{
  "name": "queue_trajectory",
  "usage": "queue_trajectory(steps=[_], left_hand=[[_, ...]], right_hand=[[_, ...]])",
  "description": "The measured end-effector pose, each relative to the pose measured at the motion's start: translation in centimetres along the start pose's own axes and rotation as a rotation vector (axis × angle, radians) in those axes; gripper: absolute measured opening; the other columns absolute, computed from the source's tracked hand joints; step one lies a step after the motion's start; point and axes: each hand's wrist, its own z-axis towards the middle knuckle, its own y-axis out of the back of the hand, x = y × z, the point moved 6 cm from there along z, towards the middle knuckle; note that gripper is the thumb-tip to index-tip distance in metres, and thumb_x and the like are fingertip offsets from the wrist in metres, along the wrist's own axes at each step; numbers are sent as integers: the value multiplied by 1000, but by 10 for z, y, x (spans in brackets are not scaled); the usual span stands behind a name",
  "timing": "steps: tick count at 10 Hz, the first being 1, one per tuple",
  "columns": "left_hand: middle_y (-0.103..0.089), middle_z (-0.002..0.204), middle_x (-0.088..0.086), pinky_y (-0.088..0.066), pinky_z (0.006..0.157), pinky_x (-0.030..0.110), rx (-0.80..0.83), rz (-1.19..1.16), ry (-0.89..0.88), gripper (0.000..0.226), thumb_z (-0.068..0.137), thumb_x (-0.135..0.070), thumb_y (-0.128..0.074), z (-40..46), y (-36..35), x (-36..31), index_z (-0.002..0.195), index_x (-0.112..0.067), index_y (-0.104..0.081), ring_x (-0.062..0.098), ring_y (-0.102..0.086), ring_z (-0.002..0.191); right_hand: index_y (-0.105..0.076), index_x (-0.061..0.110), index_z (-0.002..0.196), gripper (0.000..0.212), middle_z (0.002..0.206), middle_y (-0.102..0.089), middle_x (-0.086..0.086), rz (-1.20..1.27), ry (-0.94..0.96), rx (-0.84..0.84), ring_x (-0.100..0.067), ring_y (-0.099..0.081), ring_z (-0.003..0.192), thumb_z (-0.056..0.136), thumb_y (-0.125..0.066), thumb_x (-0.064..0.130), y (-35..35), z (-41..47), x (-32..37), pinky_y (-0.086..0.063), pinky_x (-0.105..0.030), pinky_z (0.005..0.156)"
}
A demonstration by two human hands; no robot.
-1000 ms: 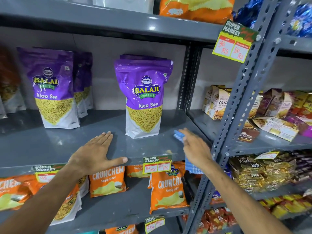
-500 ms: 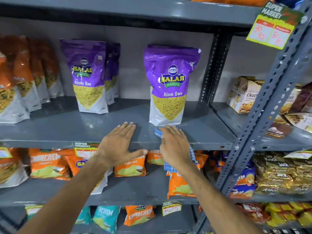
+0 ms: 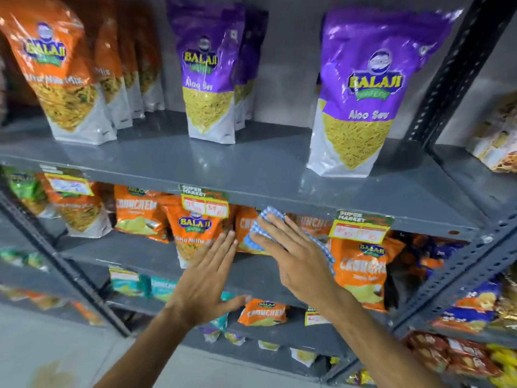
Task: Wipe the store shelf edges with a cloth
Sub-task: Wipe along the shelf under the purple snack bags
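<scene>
Fingers (image 3: pixel 275 226) of right hand (image 3: pixel 300 256) lay flat and slightly spread, pressing blue checked cloth (image 3: pixel 258 233) just under front edge of grey shelf (image 3: pixel 251 196), between 2 price tags (image 3: pixel 204 203). Left hand (image 3: pixel 208 278) open, empty, near. Soft, light, likely bunching; best pinned under flat palm.

A blue-and-white checked cloth (image 3: pixel 256 233) lies crumpled under the right hand's fingers (image 3: pixel 275 229), just below the grey shelf edge (image 3: pixel 279 203), which runs level above the fingertips.
</scene>
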Motion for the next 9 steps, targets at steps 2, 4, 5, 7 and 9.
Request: queue_trajectory(steps=[2,4,5,7,9], left_hand=[[-33,170,22,-31,130,49,223,-75,113,113,89,-83,-44,-21,-101,9,159,6,-39,37,-35,158],[-38,166,28,-38,126,58,309,-158,171,118,85,-84,-40,2,-190,14,157,10,-39,43,-42,153],[-23,174,23,-18,134,51,333,-142,224,127,81,-92,-28,15,-224,23,164,5,-24,39,-25,162],[-19,176,21,-17,134,54,372,-59,208,125,84,-92,-18,21,-247,28,166,3,-21,38,-21,163],[1,178,18,-3,136,47,417,-78,222,129,79,-93,11,25,-227,24,168,-1,-5,33,-4,167]], right_hand=[[-53,20,147,66,161,-40,-1,118,-149,315,-21,-33,152,89,-52,-12,-122,-58,-46,-32,-39,121],[-46,20,151,72,161,-40,1,180,-233,482,-20,-33,151,87,-49,-15,-225,-77,-85,-38,-39,117],[-46,18,151,67,162,-39,-3,188,-199,480,-22,-30,153,91,-51,-12,-258,-75,-96,-33,-37,121],[-39,23,153,48,165,-33,-7,60,-90,442,-25,-23,155,106,-41,32,-281,-84,-99,-19,-43,127],[-29,22,159,53,169,-20,-5,161,-133,474,-21,-11,158,109,-36,39,-259,-78,-96,-14,-42,127]])
